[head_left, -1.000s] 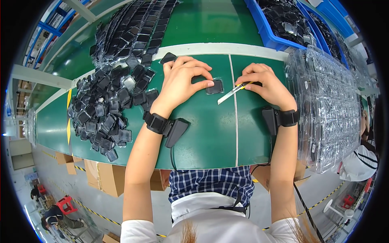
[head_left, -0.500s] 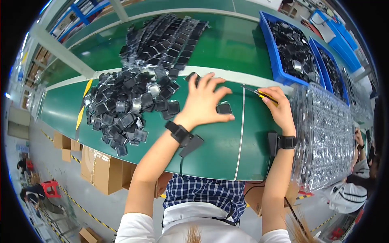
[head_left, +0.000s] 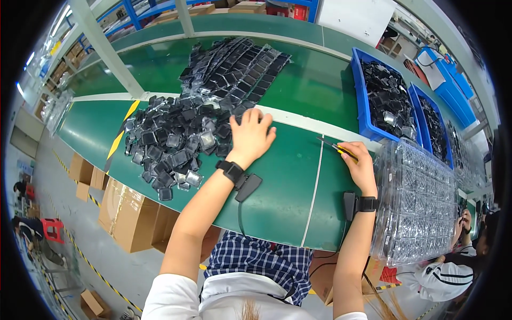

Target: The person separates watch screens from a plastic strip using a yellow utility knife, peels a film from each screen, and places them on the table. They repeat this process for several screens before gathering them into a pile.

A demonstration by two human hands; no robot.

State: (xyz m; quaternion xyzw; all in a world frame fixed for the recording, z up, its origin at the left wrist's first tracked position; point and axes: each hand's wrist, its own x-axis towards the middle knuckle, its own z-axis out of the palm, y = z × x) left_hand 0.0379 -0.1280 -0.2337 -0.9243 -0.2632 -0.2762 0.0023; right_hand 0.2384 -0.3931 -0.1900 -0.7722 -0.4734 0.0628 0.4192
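On the green table, a heap of small black square pieces [head_left: 172, 141], some in shiny clear wrap, lies to the left. My left hand [head_left: 249, 137] is at the heap's right edge, palm down with fingers apart and bent. What lies under its fingers is hidden. My right hand [head_left: 359, 164] is closed round a slim yellow-and-black pointed tool [head_left: 346, 152], its thin tip directed left; whether it is a knife or tweezers I cannot make out. Behind the heap lie strips of joined black squares [head_left: 234, 72] in clear film.
Two blue bins [head_left: 364, 114] of black pieces stand at the back right. Stacked clear plastic trays [head_left: 418, 208] sit right of my right hand. A white rail [head_left: 304, 121] crosses behind my hands. Cardboard boxes [head_left: 128, 216] are on the floor; another person [head_left: 442, 277] is at the right.
My left hand has moved left to the heap. The two loose black squares near it no longer show apart from the heap. My right hand keeps the tool; the view has shifted.
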